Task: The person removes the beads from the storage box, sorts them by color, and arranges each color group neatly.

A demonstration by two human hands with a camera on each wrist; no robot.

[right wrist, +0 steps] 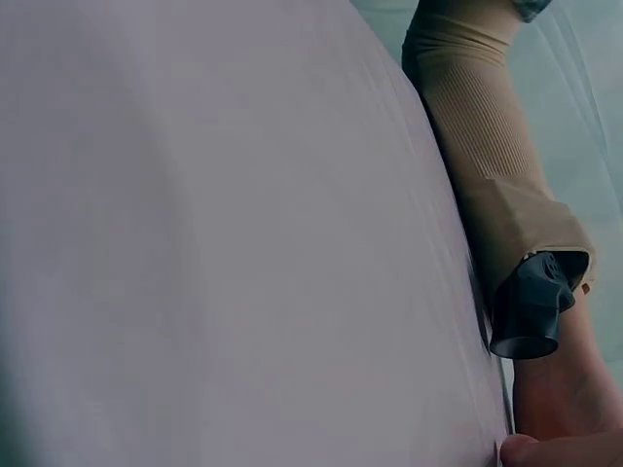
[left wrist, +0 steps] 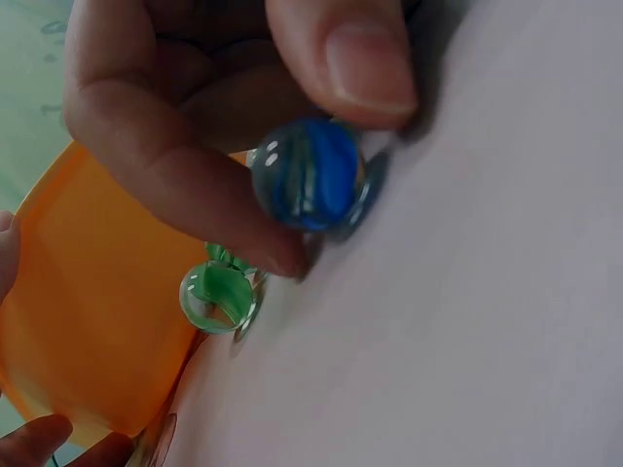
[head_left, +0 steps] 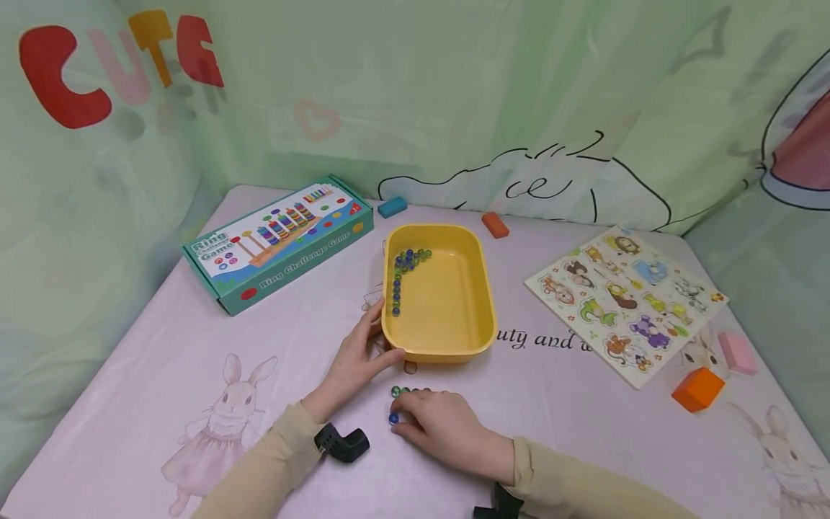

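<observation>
Blue marble (left wrist: 310, 175): pinched between thumb and forefinger of the right hand (head_left: 447, 429), low against the tablecloth (head_left: 194, 346), just in front of the yellow tray (head_left: 476, 288). A short row of loose marbles (head_left: 415, 391), a green marble (left wrist: 216, 296) among them, is seen between hand and tray. The tray's near left corner is gripped by the left hand (head_left: 359, 357), thumb against the wall. More marbles (head_left: 400, 277) are lined along the tray's left inner wall. Bare cloth is seen to the left of both hands. The blue marble is clear glass with blue swirls.
</observation>
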